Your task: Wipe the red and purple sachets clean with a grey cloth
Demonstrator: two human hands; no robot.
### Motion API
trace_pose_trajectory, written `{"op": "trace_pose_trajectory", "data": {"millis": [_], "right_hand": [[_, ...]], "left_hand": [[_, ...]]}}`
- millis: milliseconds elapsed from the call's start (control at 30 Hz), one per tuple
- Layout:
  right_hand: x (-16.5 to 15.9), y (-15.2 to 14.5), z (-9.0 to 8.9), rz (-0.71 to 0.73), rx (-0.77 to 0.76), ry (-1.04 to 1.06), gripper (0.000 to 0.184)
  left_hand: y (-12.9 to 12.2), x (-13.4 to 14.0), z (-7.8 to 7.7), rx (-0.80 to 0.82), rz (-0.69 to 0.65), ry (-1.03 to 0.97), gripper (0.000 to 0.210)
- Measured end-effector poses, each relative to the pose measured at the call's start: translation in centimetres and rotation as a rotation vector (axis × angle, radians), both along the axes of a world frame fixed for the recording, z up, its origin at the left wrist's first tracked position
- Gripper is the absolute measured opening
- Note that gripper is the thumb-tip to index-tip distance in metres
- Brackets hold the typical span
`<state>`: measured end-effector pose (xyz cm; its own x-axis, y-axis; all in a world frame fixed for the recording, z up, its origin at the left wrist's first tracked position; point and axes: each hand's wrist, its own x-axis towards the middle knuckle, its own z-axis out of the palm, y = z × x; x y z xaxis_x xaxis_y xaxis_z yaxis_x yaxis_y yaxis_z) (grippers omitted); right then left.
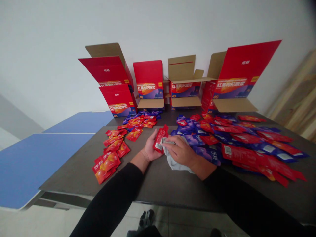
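My left hand (151,149) is closed around a red sachet (161,135), tilted with its barcode side facing up. A pale grey cloth (176,163) is bunched in my right hand (181,150), its fingers pressed together against the sachet's face. The cloth's lower end hangs beneath that hand. Left of my hands, red and orange sachets (108,163) lie in an overlapping row. Just to the right, purple sachets (194,140) are spread in a loose heap, partly covered by my right hand and the cloth.
Several red cartons (149,79) with raised flaps stand at the back of the dark table (81,171), by the wall. A wide pile of red and blue sachets (249,154) covers the right side. Beyond the left edge is a blue table (19,168).
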<state>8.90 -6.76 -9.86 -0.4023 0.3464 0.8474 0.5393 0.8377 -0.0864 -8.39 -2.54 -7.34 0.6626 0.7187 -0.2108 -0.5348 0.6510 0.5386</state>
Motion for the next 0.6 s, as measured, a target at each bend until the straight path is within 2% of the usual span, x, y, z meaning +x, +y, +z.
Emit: {"op": "trace_pose_trajectory", "data": {"millis": [133, 300, 400, 467, 600], "right_hand": [[-1.1, -0.5, -0.2, 0.184, 0.034, -0.142, 0.029], [-1.3, -0.6, -0.2, 0.198, -0.064, -0.114, 0.030], [-1.2, -0.4, -0.2, 0.149, -0.087, -0.079, 0.031], [-1.0, -0.2, -0.1, 0.078, -0.156, -0.055, 0.034], [-0.5, 0.0, 0.0, -0.080, -0.237, 0.002, 0.035]], "left_hand": [[0.0, 0.4, -0.9, -0.049, -0.056, 0.107, 0.064], [-0.7, 1.0, -1.3, -0.086, -0.087, 0.098, 0.046], [-1.3, 1.5, -0.9, -0.130, -0.052, 0.040, 0.039], [-1.6, 1.8, -0.7, -0.143, -0.015, 0.035, 0.033], [-1.8, 2.4, -0.7, -0.097, 0.020, 0.164, 0.026]]}}
